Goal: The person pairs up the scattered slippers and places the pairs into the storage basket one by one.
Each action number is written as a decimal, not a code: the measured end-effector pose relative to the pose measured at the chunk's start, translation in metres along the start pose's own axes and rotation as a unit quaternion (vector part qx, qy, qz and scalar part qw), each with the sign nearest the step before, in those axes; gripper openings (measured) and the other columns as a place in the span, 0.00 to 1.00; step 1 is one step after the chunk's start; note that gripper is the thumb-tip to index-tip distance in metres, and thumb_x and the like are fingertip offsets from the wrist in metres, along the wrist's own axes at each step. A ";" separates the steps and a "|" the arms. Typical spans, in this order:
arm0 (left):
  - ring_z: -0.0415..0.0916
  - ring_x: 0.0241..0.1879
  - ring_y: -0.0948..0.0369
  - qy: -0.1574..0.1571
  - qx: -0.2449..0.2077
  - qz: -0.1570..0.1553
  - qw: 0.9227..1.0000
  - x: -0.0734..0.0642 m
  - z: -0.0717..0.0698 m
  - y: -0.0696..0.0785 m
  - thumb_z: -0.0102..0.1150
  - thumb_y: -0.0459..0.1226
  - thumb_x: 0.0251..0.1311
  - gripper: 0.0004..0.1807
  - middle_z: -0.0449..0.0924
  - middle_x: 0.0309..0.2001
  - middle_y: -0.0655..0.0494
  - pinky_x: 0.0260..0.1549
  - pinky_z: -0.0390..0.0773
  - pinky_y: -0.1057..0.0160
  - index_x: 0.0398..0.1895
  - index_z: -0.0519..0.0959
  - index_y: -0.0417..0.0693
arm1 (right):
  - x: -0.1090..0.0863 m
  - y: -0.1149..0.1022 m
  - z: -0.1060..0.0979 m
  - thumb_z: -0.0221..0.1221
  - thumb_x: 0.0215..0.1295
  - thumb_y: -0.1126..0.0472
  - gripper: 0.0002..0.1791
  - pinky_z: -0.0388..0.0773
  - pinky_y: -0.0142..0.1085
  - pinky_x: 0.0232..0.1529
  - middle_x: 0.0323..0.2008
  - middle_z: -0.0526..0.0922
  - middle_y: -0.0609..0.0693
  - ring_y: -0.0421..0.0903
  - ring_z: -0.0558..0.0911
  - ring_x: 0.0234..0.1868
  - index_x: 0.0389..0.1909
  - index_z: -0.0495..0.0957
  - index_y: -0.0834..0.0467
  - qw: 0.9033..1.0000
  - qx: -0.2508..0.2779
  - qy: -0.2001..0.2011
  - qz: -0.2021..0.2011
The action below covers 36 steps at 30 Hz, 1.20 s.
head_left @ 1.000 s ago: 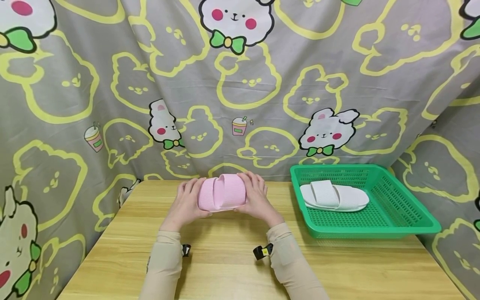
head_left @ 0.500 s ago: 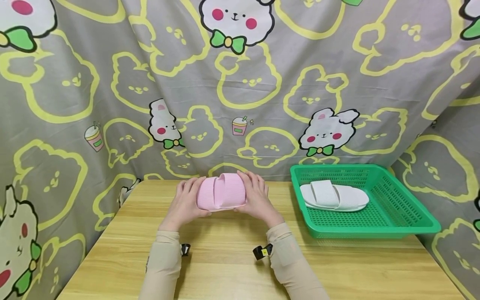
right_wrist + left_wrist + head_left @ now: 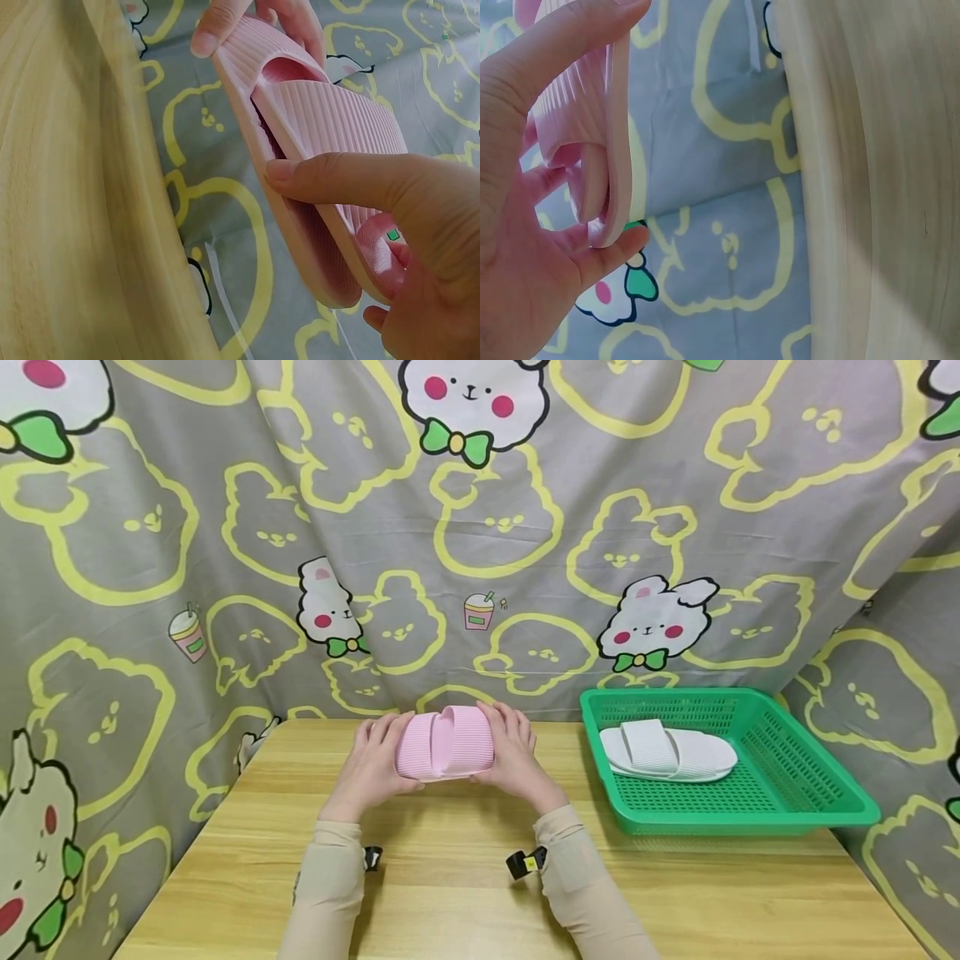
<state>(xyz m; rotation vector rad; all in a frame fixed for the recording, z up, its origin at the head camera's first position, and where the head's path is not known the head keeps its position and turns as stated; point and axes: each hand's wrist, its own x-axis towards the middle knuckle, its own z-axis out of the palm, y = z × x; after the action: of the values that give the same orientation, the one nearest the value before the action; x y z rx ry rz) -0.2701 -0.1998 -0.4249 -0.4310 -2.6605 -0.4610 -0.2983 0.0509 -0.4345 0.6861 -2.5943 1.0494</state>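
Two ribbed pink slippers (image 3: 467, 742), fitted together with opposite ends overlapping, are held above the back part of the wooden table. My left hand (image 3: 372, 766) grips their left end, and my right hand (image 3: 517, 760) grips the right end. The left wrist view shows thumb and fingers around the pink slippers (image 3: 618, 142), seen along a sole edge. In the right wrist view, the thumb presses on the side of the slippers (image 3: 337, 124), and the two soles lie close with a narrow gap between them. Some fingers are hidden behind the slippers.
To the right, a green plastic basket (image 3: 738, 824) stands on the wooden table (image 3: 450, 893). White ribbed slippers (image 3: 651, 748) lie inside, at its left side. A grey patterned curtain (image 3: 525, 652) hangs directly behind the table and along both sides.
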 end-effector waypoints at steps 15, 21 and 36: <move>0.60 0.61 0.42 -0.006 -0.007 -0.004 1.000 0.001 -0.004 0.004 0.84 0.50 0.23 0.63 0.66 0.63 0.48 0.57 0.72 0.43 0.71 0.61 0.55 | 0.002 -0.003 -0.003 0.81 0.29 0.65 0.65 0.48 0.59 0.67 0.69 0.55 0.58 0.61 0.48 0.70 0.72 0.54 0.48 1.000 0.027 -0.009 0.007; 0.59 0.61 0.41 -0.009 0.001 -0.001 1.000 0.001 -0.005 0.006 0.84 0.50 0.24 0.62 0.66 0.63 0.48 0.58 0.71 0.43 0.71 0.61 0.55 | 0.001 -0.002 -0.003 0.81 0.28 0.65 0.65 0.47 0.60 0.67 0.68 0.56 0.58 0.62 0.47 0.69 0.72 0.54 0.48 1.000 0.027 -0.005 -0.002; 0.59 0.60 0.43 0.026 0.014 0.028 0.999 0.002 -0.007 0.009 0.84 0.48 0.25 0.60 0.67 0.61 0.48 0.57 0.72 0.45 0.70 0.62 0.54 | 0.002 -0.003 -0.005 0.80 0.29 0.65 0.64 0.45 0.59 0.69 0.67 0.55 0.57 0.61 0.47 0.69 0.71 0.55 0.47 0.999 0.041 0.003 -0.014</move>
<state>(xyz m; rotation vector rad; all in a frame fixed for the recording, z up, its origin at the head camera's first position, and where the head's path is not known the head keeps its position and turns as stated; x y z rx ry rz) -0.2661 -0.1937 -0.4157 -0.4762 -2.5946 -0.4125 -0.2980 0.0516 -0.4285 0.7352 -2.5409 1.1542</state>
